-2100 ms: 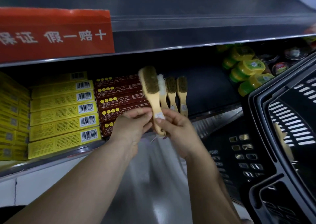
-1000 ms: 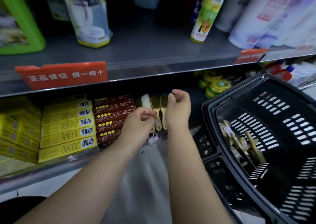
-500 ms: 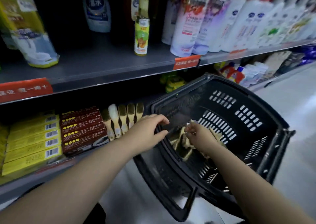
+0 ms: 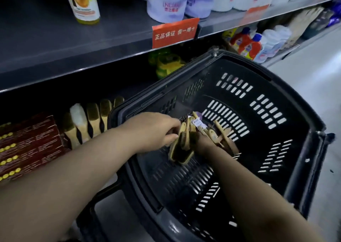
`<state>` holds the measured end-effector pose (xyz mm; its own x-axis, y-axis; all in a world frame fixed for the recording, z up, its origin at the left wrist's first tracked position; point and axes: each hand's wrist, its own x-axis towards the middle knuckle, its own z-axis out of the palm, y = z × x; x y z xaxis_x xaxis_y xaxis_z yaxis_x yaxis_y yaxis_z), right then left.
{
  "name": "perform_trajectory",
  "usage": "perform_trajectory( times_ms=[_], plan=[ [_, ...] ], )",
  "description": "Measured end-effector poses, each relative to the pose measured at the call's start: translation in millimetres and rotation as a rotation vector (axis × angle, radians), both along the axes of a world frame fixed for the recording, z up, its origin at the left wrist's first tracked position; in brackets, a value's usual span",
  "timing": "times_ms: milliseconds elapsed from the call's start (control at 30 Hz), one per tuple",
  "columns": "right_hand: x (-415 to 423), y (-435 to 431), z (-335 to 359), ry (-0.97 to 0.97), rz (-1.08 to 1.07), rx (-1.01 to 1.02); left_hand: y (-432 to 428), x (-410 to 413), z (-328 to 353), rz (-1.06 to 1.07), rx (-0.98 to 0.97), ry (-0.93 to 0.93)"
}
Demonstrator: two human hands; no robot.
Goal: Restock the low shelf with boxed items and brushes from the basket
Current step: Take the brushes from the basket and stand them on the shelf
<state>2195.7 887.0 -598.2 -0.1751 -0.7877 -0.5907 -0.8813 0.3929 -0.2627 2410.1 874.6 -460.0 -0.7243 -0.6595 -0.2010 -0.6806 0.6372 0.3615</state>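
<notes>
Shelved brushes [image 4: 92, 119] already stand beside red boxes [image 4: 31, 143], at nine o'clock of the basket [image 4: 239, 59]. The left hand [image 4: 153, 129] grasps a bundle of brushes [image 4: 181, 149] inside it. The right hand [image 4: 203, 143] is buried in the remaining pile [image 4: 223, 134], its fingers unreadable.

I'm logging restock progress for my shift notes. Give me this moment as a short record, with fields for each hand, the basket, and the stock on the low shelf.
left hand: inside the basket, gripping the lifted brushes
right hand: in the basket among the loose brushes; grip hidden
basket: black, slotted, only brushes visible inside
shelved brushes: in a row, bristle heads up
red boxes: stacked, left of the shelved brushes
</notes>
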Motion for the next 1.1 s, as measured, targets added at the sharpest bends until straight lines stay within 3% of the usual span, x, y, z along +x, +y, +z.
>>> perform_trajectory(
  times_ms=[133,267,433,567,700,767,867,1100],
  plan=[
    [10,-19,-56,0.132,-0.089,0.068,2,1,-13,0.027,0.008,0.043],
    [9,-17,-71,0.318,0.026,0.11,6,5,-11,0.043,0.039,0.047],
    [-6,-1,-65,0.26,0.238,-0.013,18,13,-8,0.071,0.03,-0.004],
    [-13,20,-45,0.208,0.262,-0.049,35,21,-6,0.135,0.029,-0.012],
    [-20,25,6,0.027,0.012,-0.045,54,27,-2,0.174,0.071,0.02],
    [-25,25,40,-0.021,0.02,-0.033,61,28,-1,0.191,0.088,0.043],
    [-34,42,90,-0.245,0.002,-0.082,70,24,-1,0.221,0.1,0.077],
    [-37,67,186,-0.738,0.302,0.075,73,9,5,0.367,0.27,0.412]
  ],
)
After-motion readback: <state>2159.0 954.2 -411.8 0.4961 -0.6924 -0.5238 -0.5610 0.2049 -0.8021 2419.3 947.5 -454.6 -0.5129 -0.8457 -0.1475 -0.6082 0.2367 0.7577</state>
